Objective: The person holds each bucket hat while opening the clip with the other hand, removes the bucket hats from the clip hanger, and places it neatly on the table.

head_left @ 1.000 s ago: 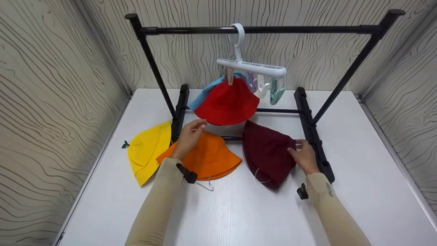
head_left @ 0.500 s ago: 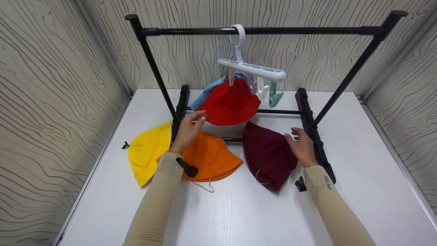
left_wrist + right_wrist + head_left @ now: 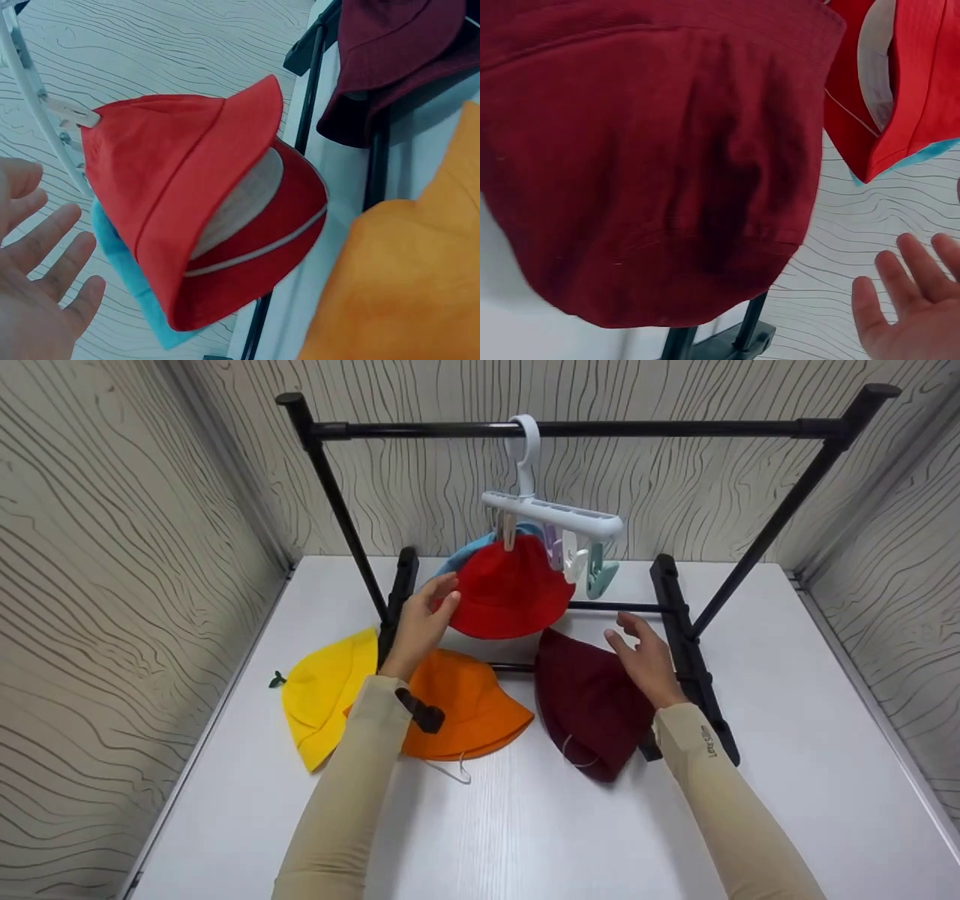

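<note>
The left hand point(image 3: 420, 628) and right hand point(image 3: 646, 661) are empty, fingers loosely spread, and a careless knock from the left could jolt the red hat point(image 3: 516, 592), hanging beyond the orange hat point(image 3: 466, 705), off its peg point(image 3: 510, 532).

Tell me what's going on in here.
A person's left hand is beside the red hat and the right hand is near the maroon hat; neither holds anything. The red hat hangs clipped to the white hanger on the black rack, with a light blue hat behind it. The yellow hat, orange hat and maroon hat lie below.
</note>
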{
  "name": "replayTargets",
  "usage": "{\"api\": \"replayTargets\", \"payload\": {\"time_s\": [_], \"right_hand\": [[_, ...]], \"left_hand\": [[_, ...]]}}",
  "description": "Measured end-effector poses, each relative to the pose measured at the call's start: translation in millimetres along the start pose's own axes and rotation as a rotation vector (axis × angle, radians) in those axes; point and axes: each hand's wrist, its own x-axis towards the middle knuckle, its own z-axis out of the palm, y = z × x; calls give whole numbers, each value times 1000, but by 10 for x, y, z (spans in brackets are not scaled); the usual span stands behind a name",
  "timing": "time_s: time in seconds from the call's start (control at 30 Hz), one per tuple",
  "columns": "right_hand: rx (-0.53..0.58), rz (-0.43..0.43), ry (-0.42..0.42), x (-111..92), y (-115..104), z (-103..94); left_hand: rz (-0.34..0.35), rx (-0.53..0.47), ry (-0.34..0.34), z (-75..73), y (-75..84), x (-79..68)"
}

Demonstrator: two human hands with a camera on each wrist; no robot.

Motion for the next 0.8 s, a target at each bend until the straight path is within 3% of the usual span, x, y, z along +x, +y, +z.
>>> {"api": "replayTargets", "payload": {"time_s": [0.4,0.8], "right_hand": [[-10,-68,-81,189,-217,47],[62,-93,-89,355,-483,156]], "left_hand": [[54,-8,-6,85,120,225],[53,32,-24,208,239,426]]}}
